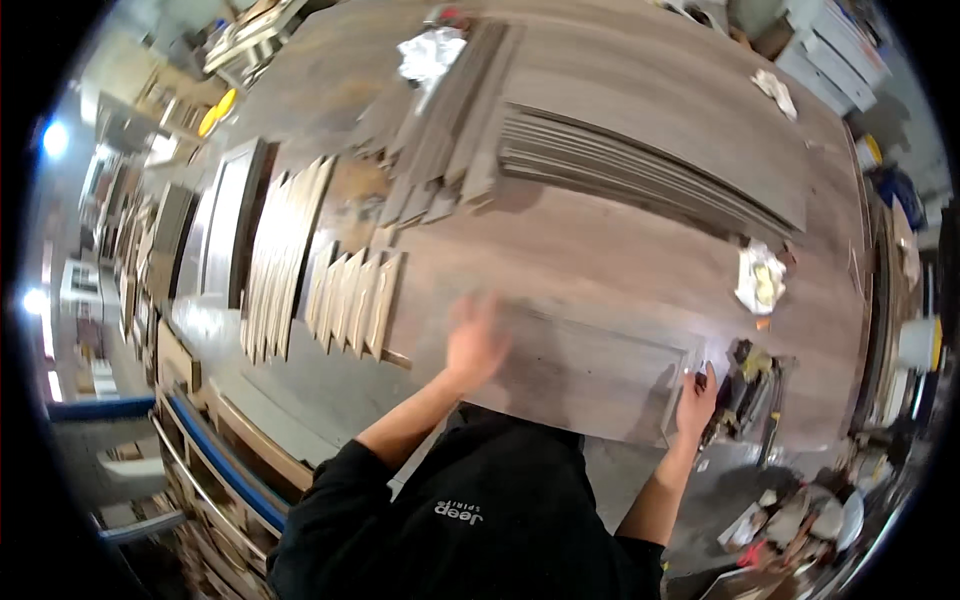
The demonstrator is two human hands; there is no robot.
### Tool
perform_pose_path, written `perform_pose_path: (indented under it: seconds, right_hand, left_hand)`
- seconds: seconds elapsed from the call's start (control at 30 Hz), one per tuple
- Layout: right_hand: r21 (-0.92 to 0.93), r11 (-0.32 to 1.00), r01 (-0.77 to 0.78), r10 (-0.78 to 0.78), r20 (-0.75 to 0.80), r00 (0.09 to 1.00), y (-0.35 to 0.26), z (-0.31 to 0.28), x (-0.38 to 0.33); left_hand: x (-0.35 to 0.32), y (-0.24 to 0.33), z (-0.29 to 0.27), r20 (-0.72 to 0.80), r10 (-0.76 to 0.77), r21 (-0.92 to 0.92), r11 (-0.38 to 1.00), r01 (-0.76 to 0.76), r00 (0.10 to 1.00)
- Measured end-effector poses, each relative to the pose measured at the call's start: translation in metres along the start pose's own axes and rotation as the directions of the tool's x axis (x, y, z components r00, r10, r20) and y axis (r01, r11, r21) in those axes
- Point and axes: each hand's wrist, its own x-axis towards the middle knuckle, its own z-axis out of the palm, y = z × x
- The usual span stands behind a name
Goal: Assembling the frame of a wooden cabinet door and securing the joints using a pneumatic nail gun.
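A grey-brown framed wooden panel [590, 375], like a cabinet door, lies flat at the near edge of the table in front of me. My left hand [477, 342] is over or beside its left end, smeared by motion, so its fingers and any contact are unclear. At the panel's right end my right hand [697, 398] is closed round the end rail, thumb on the inner side and fingers on the outer. A small dark patch shows between those fingers; I cannot make out what it is.
Long grey-brown strips [455, 120] and stacked boards [640, 165] lie farther back on the table [600, 225]. Pale mitred strips [355, 300] stand in rows at left. Hand tools [745, 395] and a crumpled white wrapper [762, 280] lie at right. A blue-edged rack [225, 460] is at lower left.
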Motion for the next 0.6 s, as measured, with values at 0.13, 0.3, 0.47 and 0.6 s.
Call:
perform_pose_path:
  seconds: [0.13, 0.3, 0.47, 0.6]
  right_hand:
    - [-0.081, 0.994, 0.074, -0.075, -0.010, 0.997, -0.004, 0.013, 0.003]
    - [-0.110, 0.990, 0.082, -0.076, 0.060, 0.995, -0.019, 0.025, -0.018]
    - [-0.032, 0.994, 0.100, -0.100, 0.004, 0.995, -0.023, 0.027, -0.031]
    - [0.058, 0.954, 0.295, -0.269, -0.271, 0.924, -0.028, 0.038, -0.045]
  left_hand:
    - [-0.034, -0.081, -0.028, -0.134, -0.296, -0.042, 0.955, 0.293, 0.946]
    - [-0.037, -0.099, -0.046, -0.118, -0.234, -0.117, 0.968, 0.220, 0.965]
    - [-0.056, -0.127, -0.067, -0.125, -0.214, -0.269, 0.947, 0.175, 0.969]
    - [-0.081, -0.141, -0.097, -0.238, -0.159, -0.328, 0.942, 0.075, 0.958]
